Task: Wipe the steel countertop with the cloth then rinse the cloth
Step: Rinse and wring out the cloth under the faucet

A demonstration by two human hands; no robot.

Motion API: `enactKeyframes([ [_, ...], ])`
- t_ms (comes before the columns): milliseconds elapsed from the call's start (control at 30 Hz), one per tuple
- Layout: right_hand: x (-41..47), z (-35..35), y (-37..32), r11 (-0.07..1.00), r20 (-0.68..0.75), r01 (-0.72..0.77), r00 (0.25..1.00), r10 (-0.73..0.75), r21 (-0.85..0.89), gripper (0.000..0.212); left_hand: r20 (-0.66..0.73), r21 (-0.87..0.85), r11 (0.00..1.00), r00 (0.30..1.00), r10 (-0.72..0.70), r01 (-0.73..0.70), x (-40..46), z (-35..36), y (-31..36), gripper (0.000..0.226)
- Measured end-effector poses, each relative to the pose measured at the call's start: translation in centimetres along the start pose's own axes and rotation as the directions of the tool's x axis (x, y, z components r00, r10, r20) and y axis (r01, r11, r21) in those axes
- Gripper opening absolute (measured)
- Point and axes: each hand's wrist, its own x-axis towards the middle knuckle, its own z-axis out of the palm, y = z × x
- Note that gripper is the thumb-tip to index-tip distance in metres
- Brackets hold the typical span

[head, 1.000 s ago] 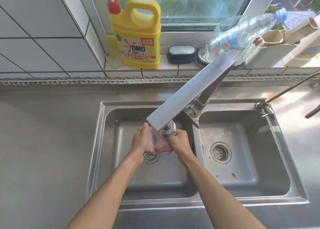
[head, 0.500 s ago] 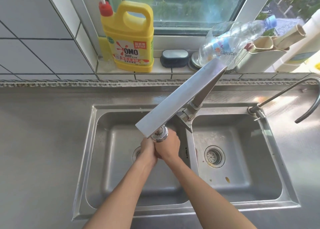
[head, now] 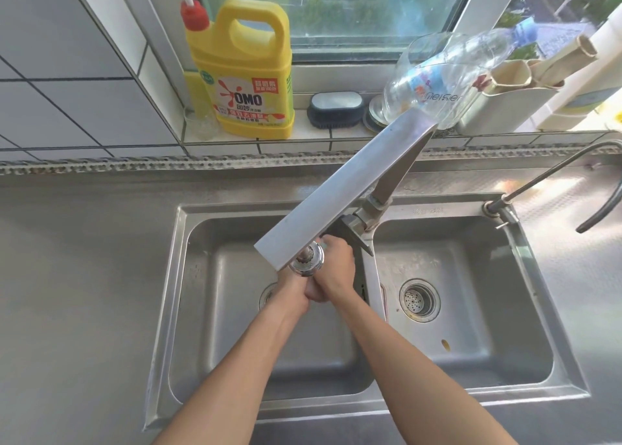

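Note:
Both my hands are pressed together under the faucet head (head: 308, 262) above the left sink basin (head: 215, 343). My left hand (head: 292, 288) and my right hand (head: 337, 269) curl round each other and squeeze the cloth, which is almost wholly hidden between them. The flat steel spout (head: 340, 198) crosses above my hands and covers my left fingers. The steel countertop (head: 84, 276) stretches to the left of the sink.
The right basin (head: 471, 343) has a drain strainer (head: 419, 299) and small bits of debris. A thin second tap (head: 552, 175) arches at the right. A yellow detergent bottle (head: 249, 84), a dark brush (head: 336, 108) and a clear plastic bottle (head: 447, 77) stand on the window ledge.
A second ago the pink cloth showed spread between my hands. They have since closed together over it, and the cloth is out of sight.

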Motion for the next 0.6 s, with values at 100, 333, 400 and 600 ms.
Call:
enactKeyframes([
  [100,-1.1,0.3,0.0,1.000,0.009,-0.008,1.000,0.008,0.012,0.041,0.033,0.123,0.991,0.998,0.052,-0.056,0.1,-0.8,0.5,0.026],
  [333,-2.9,1.7,0.5,0.999,0.093,-0.039,0.995,0.041,-0.025,0.026,-0.028,0.370,0.925,0.994,0.108,-0.090,0.4,-1.7,1.4,0.034],
  [400,-1.3,1.3,0.4,0.991,0.004,-0.128,0.992,0.128,0.032,0.034,-0.009,0.393,0.918,0.998,0.062,-0.054,0.3,-1.5,0.3,0.031],
  [600,-2.8,2.0,0.1,0.997,0.010,-0.067,0.998,0.067,0.030,0.015,-0.020,0.191,0.981,1.000,-0.020,0.024,1.1,-1.2,2.6,0.045],
])
